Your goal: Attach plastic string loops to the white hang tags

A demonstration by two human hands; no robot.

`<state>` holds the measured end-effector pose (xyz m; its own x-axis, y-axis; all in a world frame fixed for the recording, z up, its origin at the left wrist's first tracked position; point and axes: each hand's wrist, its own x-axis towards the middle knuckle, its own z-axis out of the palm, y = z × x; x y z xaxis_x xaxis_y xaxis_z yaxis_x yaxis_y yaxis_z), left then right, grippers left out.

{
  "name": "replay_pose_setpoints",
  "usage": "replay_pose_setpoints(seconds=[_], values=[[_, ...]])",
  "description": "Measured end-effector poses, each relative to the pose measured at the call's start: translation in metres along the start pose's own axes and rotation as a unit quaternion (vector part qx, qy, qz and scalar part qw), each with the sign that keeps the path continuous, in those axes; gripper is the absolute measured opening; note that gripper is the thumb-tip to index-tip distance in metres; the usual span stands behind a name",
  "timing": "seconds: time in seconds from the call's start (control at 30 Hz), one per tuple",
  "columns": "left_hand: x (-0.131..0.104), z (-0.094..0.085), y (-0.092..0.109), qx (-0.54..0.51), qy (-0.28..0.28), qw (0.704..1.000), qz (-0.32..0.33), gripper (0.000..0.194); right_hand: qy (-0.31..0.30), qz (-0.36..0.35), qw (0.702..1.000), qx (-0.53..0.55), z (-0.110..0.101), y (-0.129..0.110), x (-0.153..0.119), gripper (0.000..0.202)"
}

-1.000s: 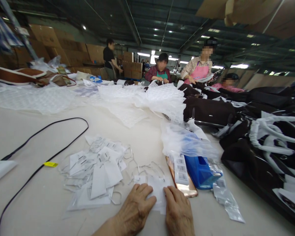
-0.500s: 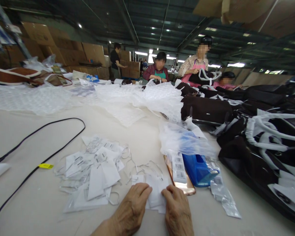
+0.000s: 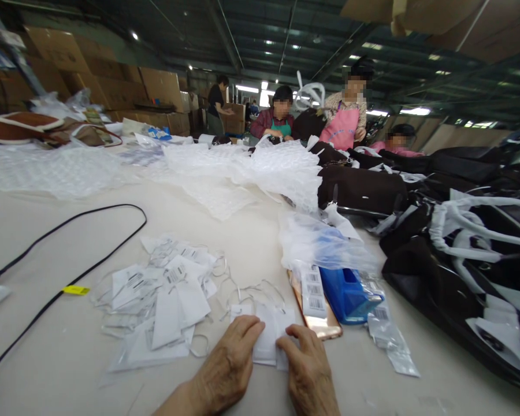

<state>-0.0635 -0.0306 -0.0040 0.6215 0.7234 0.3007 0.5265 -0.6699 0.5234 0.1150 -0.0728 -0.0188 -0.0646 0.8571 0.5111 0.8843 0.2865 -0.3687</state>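
Note:
My left hand [image 3: 227, 367] and my right hand [image 3: 307, 372] rest side by side at the near table edge, fingers pressed on a small stack of white paper tags [image 3: 266, 332] with clear loops. To the left lies a loose pile of white barcode tags [image 3: 164, 294]. Just right of the stack are a rose-gold phone [image 3: 323, 325] with a barcode sticker strip on it and a blue plastic box [image 3: 346, 292].
A black cable [image 3: 69, 222] with a yellow label curves across the left of the white table [image 3: 251, 254]. Bubble wrap [image 3: 281, 167] is heaped in the middle. Dark bags with wrapped handles [image 3: 468, 248] fill the right. Several people work at the far end.
Both hands drew the tag stack slightly closer together. At the far end a person in a pink apron lifted a dark bag with wrapped handles.

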Motion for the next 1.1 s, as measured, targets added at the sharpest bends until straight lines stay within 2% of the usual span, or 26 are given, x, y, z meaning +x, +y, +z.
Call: replay_pose_setpoints(seconds=[0.17, 0.3, 0.4, 0.57, 0.67, 0.73, 0.77, 0.87, 0.97, 1.1], values=[[0.003, -0.003, 0.003, 0.003, -0.025, 1.000, -0.003, 0.045, 0.035, -0.050, 0.998, -0.009, -0.004, 0.000, 0.007, 0.034], [0.005, -0.006, 0.006, -0.006, -0.050, 0.999, -0.017, 0.042, -0.011, -0.121, 0.991, -0.061, -0.001, 0.004, 0.021, 0.041], [0.007, -0.005, 0.004, 0.000, -0.065, 0.998, -0.021, 0.038, -0.035, -0.139, 0.983, -0.117, 0.009, 0.006, 0.030, 0.040], [0.007, 0.001, 0.003, 0.009, -0.052, 0.999, -0.005, 0.030, -0.018, -0.166, 0.975, -0.145, 0.021, 0.011, 0.033, 0.037], [0.003, -0.012, 0.004, 0.001, -0.006, 1.000, 0.008, 0.034, 0.018, -0.188, 0.973, -0.131, 0.023, 0.016, 0.033, 0.029], [-0.002, -0.030, -0.003, 0.020, 0.067, 0.996, -0.049, 0.034, 0.041, -0.180, 0.976, -0.113, 0.023, 0.018, 0.031, 0.027], [-0.004, -0.041, -0.010, 0.040, 0.110, 0.988, -0.102, 0.032, 0.050, -0.171, 0.979, -0.103, 0.023, 0.019, 0.029, 0.027], [-0.010, -0.077, -0.041, 0.095, 0.180, 0.946, -0.252, 0.027, 0.076, -0.147, 0.983, -0.075, 0.026, 0.019, 0.022, 0.026], [-0.011, -0.103, -0.071, 0.130, 0.170, 0.915, -0.343, 0.021, 0.094, -0.158, 0.982, -0.048, 0.031, 0.019, 0.016, 0.024], [-0.003, -0.112, -0.085, 0.159, 0.101, 0.897, -0.400, 0.006, 0.097, -0.160, 0.982, -0.039, 0.036, 0.018, 0.009, 0.023]])
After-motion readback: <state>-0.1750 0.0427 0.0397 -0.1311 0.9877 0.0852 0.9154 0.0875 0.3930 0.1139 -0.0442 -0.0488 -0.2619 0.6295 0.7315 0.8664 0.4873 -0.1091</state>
